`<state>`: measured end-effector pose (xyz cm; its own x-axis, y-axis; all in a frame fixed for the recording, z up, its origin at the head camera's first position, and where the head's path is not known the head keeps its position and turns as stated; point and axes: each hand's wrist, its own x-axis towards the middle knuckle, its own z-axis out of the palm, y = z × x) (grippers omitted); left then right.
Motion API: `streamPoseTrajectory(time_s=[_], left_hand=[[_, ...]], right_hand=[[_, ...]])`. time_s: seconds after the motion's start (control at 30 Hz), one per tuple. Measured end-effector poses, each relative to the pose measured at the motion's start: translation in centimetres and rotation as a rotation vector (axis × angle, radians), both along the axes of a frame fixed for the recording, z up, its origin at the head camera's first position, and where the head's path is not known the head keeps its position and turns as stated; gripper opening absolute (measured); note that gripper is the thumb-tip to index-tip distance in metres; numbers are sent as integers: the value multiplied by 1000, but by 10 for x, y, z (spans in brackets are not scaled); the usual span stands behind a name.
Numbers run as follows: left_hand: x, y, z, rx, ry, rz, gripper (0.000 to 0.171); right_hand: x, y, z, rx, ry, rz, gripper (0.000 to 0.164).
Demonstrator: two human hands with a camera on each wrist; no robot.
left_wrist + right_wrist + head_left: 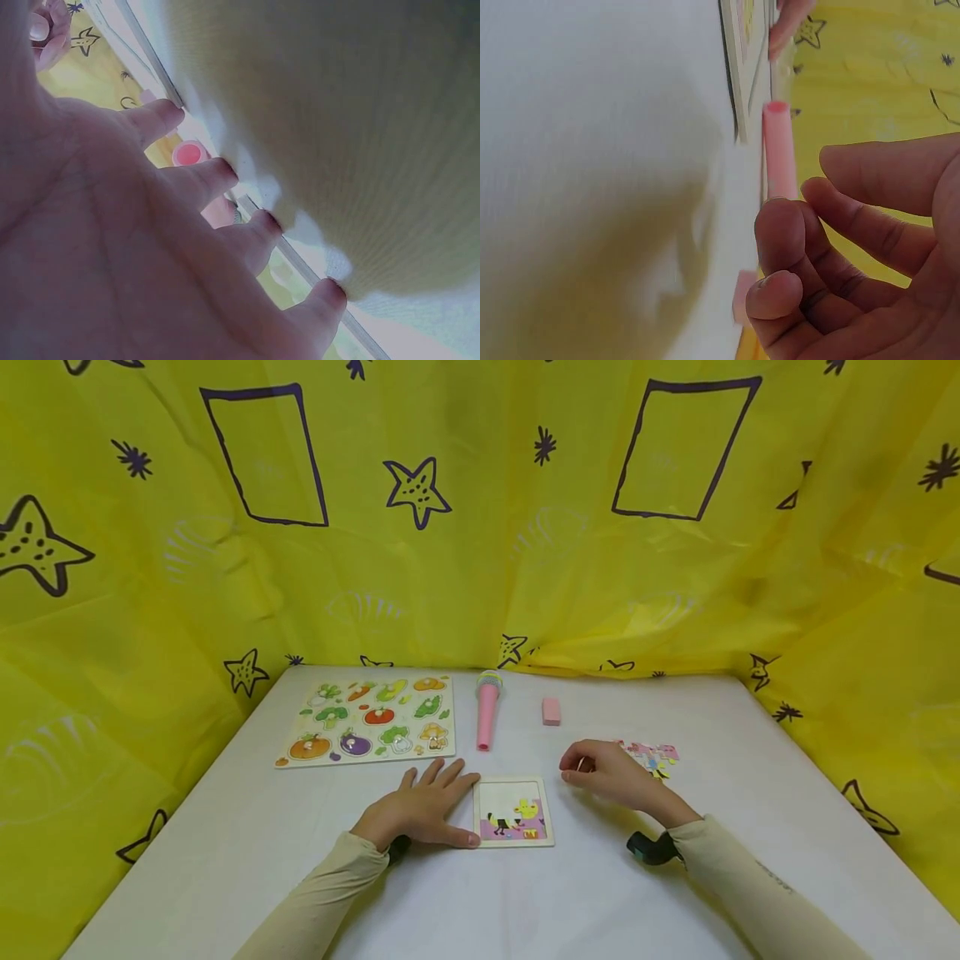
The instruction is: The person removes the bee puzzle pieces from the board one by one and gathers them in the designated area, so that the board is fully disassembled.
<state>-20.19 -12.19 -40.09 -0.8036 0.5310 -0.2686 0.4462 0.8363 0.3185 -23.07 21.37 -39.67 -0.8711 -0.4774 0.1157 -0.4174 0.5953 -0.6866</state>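
Note:
A small square jigsaw tray [507,797] with a pale frame lies on the white table; pieces with a yellow animal and pink ground fill its lower part, and the upper part is bare. My left hand [423,806] lies spread at the tray's left side, its thumb and a fingertip at the frame. To the right of the tray is my right hand [611,770], raised over the table with loosely curled fingers. In the right wrist view, nothing shows between its thumb and fingers [780,229]. Loose jigsaw pieces [665,752] lie just beyond the right hand, partly hidden by it.
A vegetable puzzle board [285,756] lies at the back left. A pink toy microphone [487,714] and a pink block [551,711] are at the back middle. Yellow patterned curtains [480,568] enclose the table [480,902] at the back and sides.

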Motion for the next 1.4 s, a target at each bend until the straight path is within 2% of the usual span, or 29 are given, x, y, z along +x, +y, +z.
streamPoseTrajectory(time_s=[0.27, 0.4, 0.67, 1.0, 1.4], left_hand=[[-2, 1, 0, -15, 6, 5, 99], [-3, 1, -1, -22, 2, 6, 99], [-3, 2, -4, -23, 1, 3, 99], [-4, 0, -4, -25, 3, 10, 99], [-2, 1, -2, -19, -1, 11, 99]], right_hand=[[4, -27, -4, -15, 11, 157, 6], [7, -36, -7, -11, -2, 190, 8], [11, -46, -11, 54, -53, 201, 15], [11, -52, -7, 135, -130, 219, 25], [16, -55, -7, 135, -112, 214, 22]])
